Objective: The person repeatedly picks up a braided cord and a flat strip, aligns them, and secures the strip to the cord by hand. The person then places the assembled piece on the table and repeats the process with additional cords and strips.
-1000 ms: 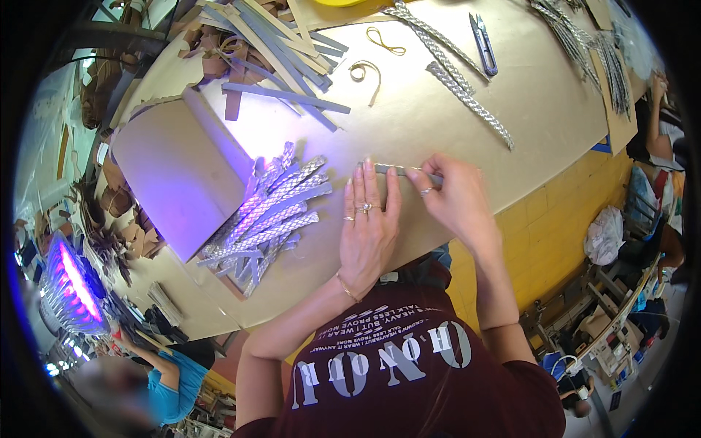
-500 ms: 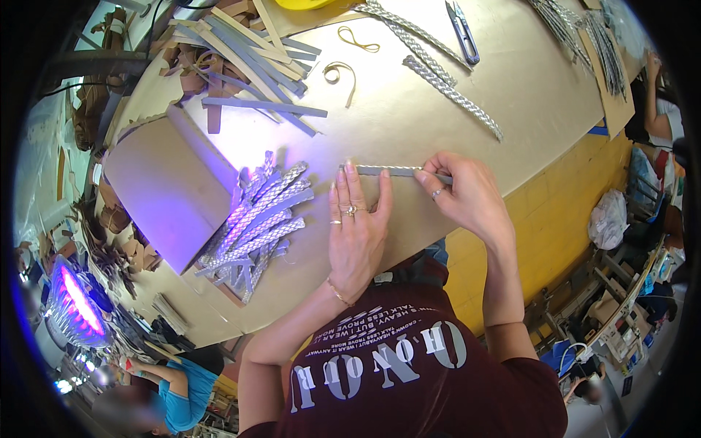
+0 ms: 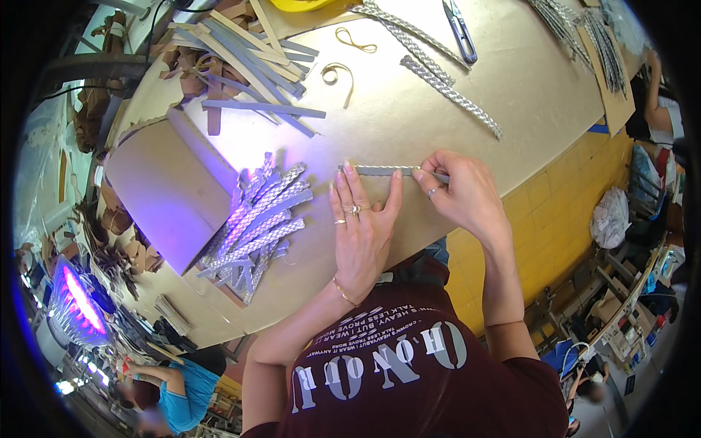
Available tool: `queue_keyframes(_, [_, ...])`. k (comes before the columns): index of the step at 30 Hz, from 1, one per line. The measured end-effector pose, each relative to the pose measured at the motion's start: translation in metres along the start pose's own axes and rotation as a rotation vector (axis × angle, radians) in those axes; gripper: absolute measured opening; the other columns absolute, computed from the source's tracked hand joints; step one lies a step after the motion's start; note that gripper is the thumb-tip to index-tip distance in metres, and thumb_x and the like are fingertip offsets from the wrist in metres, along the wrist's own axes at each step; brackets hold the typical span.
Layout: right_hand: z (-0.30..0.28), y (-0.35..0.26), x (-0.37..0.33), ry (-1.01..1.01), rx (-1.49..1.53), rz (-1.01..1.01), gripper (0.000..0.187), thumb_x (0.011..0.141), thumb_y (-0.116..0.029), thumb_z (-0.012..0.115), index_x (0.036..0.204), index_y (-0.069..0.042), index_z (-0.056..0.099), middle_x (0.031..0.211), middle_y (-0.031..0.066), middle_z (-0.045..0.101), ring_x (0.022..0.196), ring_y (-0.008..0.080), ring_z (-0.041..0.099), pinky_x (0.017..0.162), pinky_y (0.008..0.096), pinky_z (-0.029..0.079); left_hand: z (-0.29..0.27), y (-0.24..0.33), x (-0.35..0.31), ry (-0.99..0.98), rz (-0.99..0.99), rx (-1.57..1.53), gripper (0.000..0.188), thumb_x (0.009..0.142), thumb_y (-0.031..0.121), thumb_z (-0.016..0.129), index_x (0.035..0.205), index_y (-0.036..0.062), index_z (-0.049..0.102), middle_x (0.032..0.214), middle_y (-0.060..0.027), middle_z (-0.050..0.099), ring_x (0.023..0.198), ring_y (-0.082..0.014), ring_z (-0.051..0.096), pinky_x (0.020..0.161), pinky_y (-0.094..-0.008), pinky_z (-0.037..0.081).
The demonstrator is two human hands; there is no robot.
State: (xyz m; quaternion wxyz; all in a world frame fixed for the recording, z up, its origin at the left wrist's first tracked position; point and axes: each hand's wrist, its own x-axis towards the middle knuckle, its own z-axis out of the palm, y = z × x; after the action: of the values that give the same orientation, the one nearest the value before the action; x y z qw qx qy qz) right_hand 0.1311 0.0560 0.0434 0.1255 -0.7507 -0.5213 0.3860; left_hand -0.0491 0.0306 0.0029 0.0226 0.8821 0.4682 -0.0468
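A narrow grey strip with a silvery braided edge [image 3: 378, 171] lies across the table in front of me. My left hand [image 3: 362, 226] rests flat with its fingers stretched out, the fingertips pressing the strip's left end and the thumb touching its middle. At the right end, my right hand [image 3: 461, 188] pinches the strip between thumb and fingers. Left of my left hand is a pile of short silver braided strips [image 3: 255, 219], some showing grey backs. The strip's far left tip is partly under my fingers.
Grey and tan flat strips [image 3: 255, 66] lie heaped at the back left, near a brown curved panel [image 3: 164, 193]. Longer silver braids [image 3: 453, 95], blue-handled thread snips [image 3: 461, 33], a yellow loop [image 3: 355, 40] and a curled tan strip [image 3: 339, 77] lie farther back. A lit lamp [image 3: 79, 303] glows at left.
My left thumb has shifted right along the strip, spreading farther from the fingers. The right hand keeps its pinch and has barely moved.
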Motion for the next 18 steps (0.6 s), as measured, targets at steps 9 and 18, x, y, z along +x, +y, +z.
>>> queue_keyframes(9, [0.002,0.0,0.0,0.009,-0.015,0.017,0.019,0.087,-0.018,0.069,0.082,0.0,0.067,0.065,0.0149,0.065,0.059,0.0287,0.063,0.06,0.0386,0.049,0.002,0.007,-0.002,-0.015,-0.032,-0.215,0.066,0.089,0.0,0.05,0.151,0.0203,0.04,0.156,-0.0309,0.024,0.144,-0.0477,0.027,0.118,-0.053,0.025])
queue_keyframes(18, [0.012,0.003,-0.014,0.209,-0.137,-0.047,0.022,0.088,-0.022,0.071,0.085,-0.001,0.067,0.065,0.0141,0.065,0.059,0.0276,0.063,0.059,0.0385,0.048,0.001,0.003,0.001,-0.025,0.049,-0.244,0.062,0.089,0.006,0.051,0.15,0.0125,0.041,0.156,-0.0303,0.027,0.145,-0.0423,0.03,0.118,-0.0499,0.027])
